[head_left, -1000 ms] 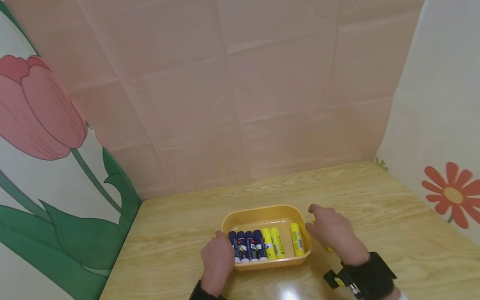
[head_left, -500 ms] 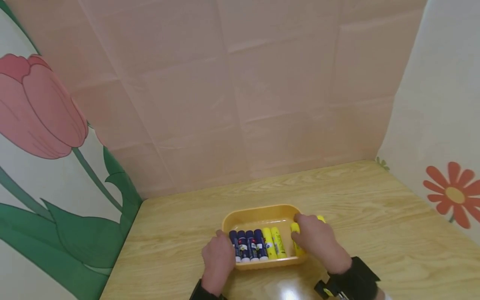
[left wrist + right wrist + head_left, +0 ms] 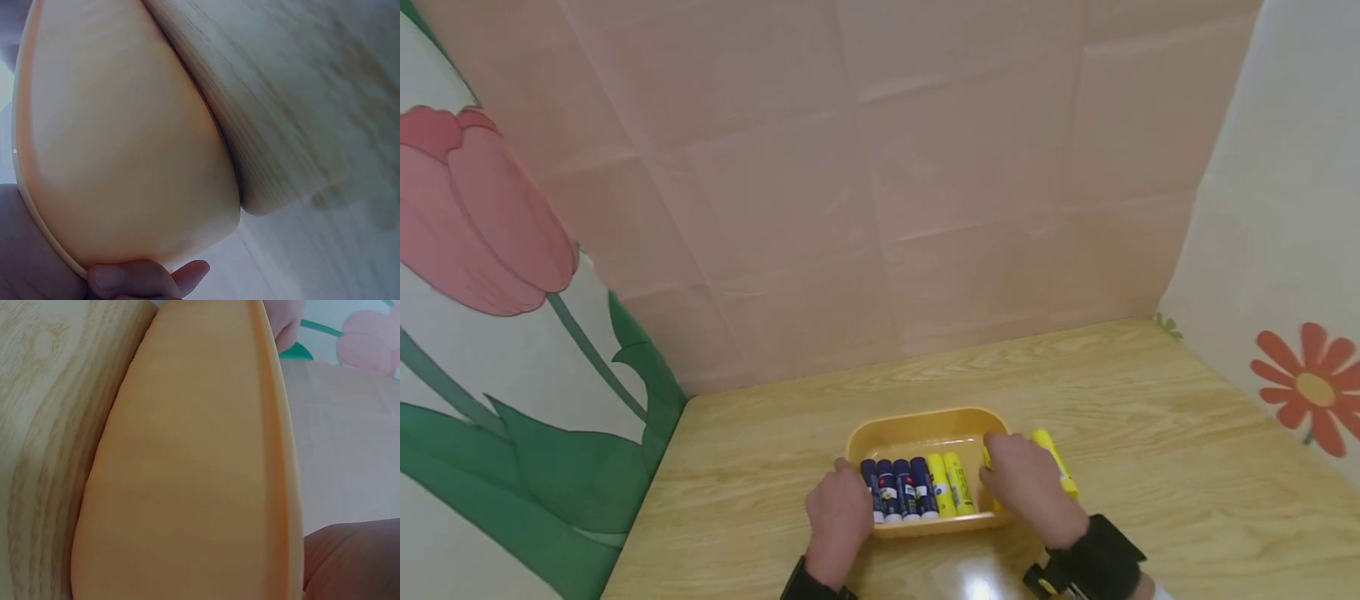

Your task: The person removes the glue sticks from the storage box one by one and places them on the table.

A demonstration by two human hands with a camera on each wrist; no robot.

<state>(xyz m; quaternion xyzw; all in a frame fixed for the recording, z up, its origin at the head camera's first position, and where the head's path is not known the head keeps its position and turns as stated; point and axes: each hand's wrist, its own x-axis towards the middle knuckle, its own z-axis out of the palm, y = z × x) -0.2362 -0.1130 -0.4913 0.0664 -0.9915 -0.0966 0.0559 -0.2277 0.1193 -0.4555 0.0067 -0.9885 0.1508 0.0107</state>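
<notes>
- Pale pink creased paper backdrop (image 3: 880, 192): stands upright behind the table, fold lines crossing it in a grid.
- Left wall panel with a painted pink tulip on a green stem and leaves (image 3: 482, 275): meets the backdrop at the table's far left corner.
- Right white wall panel with a painted orange daisy (image 3: 1311, 387): runs along the table's right side.
- Light wood-grain laminate table (image 3: 1150, 433): glare spot on the near edge between my wrists.
- Orange rounded-rectangle plastic tray (image 3: 917, 429): sits on the table near the front edge, between my hands; its far half is bare.
- My left hand (image 3: 837, 521): rests against the tray's near left corner, fingers wrapped on the rim; the left wrist view shows fingertips under the tray's outer wall.
- My right hand (image 3: 1026, 487): lies over the tray's right end, black wrist strap behind it; fingers curl downward, but I cannot tell what they hold.
- Four dark blue glue sticks with white and red labels (image 3: 897, 489): lie side by side in the tray's near left part.
- Two yellow glue sticks (image 3: 949, 484): lie just beside the blue ones, inside the tray.
- One more yellow glue stick (image 3: 1054, 461): shows past my right hand, outside the tray's right edge.
</notes>
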